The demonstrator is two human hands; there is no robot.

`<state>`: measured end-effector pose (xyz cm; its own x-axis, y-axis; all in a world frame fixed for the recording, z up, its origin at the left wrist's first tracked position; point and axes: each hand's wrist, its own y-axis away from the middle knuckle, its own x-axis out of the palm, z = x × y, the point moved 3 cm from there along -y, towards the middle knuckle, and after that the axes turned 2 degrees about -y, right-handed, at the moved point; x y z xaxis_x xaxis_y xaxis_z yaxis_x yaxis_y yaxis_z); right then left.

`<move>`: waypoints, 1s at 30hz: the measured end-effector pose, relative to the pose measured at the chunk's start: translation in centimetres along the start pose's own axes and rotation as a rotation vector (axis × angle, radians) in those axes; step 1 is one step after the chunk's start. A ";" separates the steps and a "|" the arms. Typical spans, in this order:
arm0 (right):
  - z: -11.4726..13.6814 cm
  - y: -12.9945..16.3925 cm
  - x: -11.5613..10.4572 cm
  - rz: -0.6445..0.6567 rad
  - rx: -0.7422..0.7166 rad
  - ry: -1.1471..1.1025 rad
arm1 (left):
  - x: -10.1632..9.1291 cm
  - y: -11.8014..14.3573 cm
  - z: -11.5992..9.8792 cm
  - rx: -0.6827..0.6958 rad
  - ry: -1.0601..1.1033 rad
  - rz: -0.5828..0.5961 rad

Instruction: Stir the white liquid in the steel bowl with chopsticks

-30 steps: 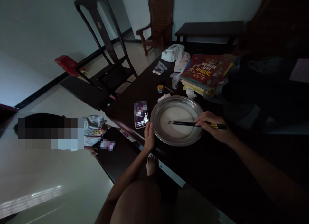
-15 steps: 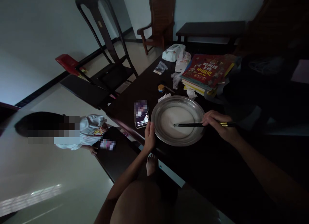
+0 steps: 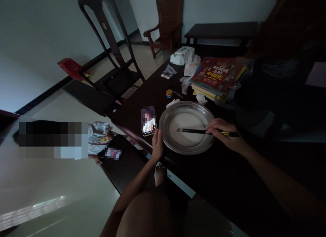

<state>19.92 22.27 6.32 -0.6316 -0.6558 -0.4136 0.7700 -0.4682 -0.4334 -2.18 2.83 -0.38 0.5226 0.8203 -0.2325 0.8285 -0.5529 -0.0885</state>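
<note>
A round metal basin [image 3: 170, 144] stands on the dark table with a milky white liquid [image 3: 187, 123] in it. At its near left rim, my left hand [image 3: 157, 143] grips the edge, fingers pointing up along it. My right hand [image 3: 225, 133] is closed around black chopsticks [image 3: 193, 131] with a gold band near the back end. They slant low across the basin, and their tips touch the white liquid left of its middle. Just left of the basin lies a lit phone [image 3: 149, 124], close to my left fingertips.
Behind the basin are crumpled tissue [image 3: 201, 99], a small gold-lidded jar [image 3: 169, 93], plastic bags [image 3: 191, 65] and stacked books [image 3: 216, 73]. Another person [image 3: 98, 138] is at a dark bench [image 3: 124, 165] on the left. A tall chair [image 3: 114, 53] stands beyond the table's left edge.
My right hand and the chopsticks have moved left, carrying the tips further across the white liquid. The phone's picture has changed. My left hand stays on the rim.
</note>
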 end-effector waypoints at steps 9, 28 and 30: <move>0.0 0.0 0.0 0.032 -0.005 -0.025 | 0.0 0.0 0.0 -0.001 0.041 0.010; 0.3 0.0 -0.3 0.012 0.006 -0.020 | 0.0 0.1 -0.1 -0.012 0.004 0.002; 0.3 0.0 -0.1 0.018 -0.004 -0.005 | 0.1 0.1 0.0 -0.016 0.012 0.005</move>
<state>19.99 22.18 6.64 -0.6172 -0.6672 -0.4170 0.7808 -0.4542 -0.4290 -2.07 2.83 -0.38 0.5287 0.8195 -0.2212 0.8291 -0.5544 -0.0722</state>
